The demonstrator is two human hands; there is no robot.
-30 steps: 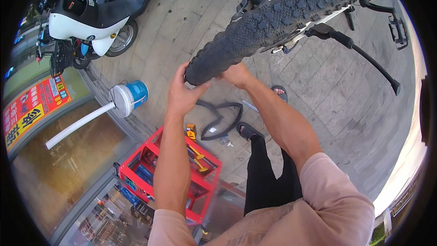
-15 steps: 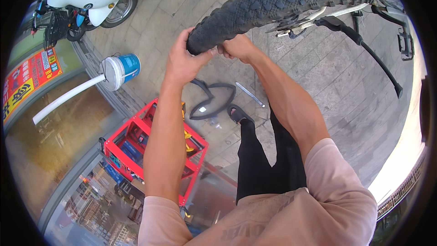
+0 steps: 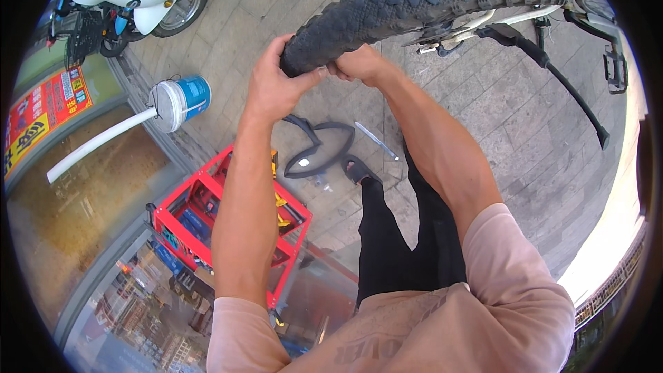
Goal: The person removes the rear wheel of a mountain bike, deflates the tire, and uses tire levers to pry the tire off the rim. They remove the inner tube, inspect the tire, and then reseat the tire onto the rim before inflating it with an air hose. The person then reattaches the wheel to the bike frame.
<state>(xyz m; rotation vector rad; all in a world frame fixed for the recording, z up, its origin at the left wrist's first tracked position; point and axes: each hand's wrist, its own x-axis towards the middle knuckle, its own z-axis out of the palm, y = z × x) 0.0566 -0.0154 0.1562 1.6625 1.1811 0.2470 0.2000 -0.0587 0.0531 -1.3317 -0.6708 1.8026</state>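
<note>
A knobby black bicycle tire (image 3: pixel 414 0) arches across the top, mounted on a white-framed bicycle (image 3: pixel 492 15). My left hand (image 3: pixel 276 86) is wrapped round the tire's lower left end, thumb along its near side. Just right of it, my right hand (image 3: pixel 356 65) has its fingers curled against the tire's underside; exactly what they grip there is partly hidden. On the paving below lie a looped black inner tube (image 3: pixel 349 139) and a thin silvery rod (image 3: pixel 375 139), near my sandalled foot (image 3: pixel 353 169).
A red tool cart (image 3: pixel 207 179) stands at lower left against a glass storefront (image 3: pixel 103 166). A white-and-blue bucket (image 3: pixel 195 99) with a long white pipe (image 3: pixel 97 145) is at left. A white scooter (image 3: pixel 148 14) is parked at upper left. A black stand arm (image 3: pixel 573 100) juts out at right.
Both hands and the tire sit higher in the picture than a second ago, as does the ground scene as the view shifts. My hands keep their grip on the tire.
</note>
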